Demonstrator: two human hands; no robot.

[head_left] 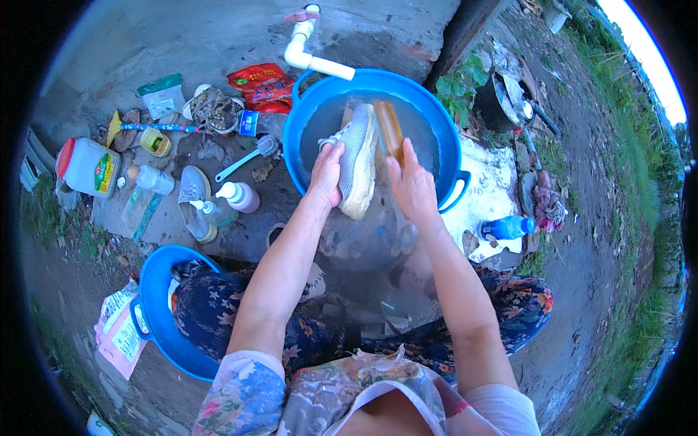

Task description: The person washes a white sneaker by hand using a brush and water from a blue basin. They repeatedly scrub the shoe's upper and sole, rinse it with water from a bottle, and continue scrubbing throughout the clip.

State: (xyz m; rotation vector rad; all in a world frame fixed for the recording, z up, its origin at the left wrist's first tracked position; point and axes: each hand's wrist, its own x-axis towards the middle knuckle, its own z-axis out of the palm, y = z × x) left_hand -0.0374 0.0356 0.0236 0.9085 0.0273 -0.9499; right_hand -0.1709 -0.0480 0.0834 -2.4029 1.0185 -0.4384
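Observation:
My left hand (329,173) is closed round a grey mesh sneaker (358,145) with a pale, thick sole. The shoe is tipped on its side over the near part of a large blue basin (452,145), its sole facing right. In my right hand (414,187) is a brown wooden scrub brush (390,127), held upright close to the sole; its bristles cannot be made out. Cloudy water (424,120) stands in the basin. The matching sneaker (195,190) lies on the ground to the left, among bottles.
A white pipe (327,67) ends above the basin's far rim. To the left lie a blue-handled brush (243,161), a pump bottle (240,196), a red-lidded tub (87,168) and a red packet (262,86). A second blue basin (163,320) sits by my left knee, a blue bottle (507,227) at right.

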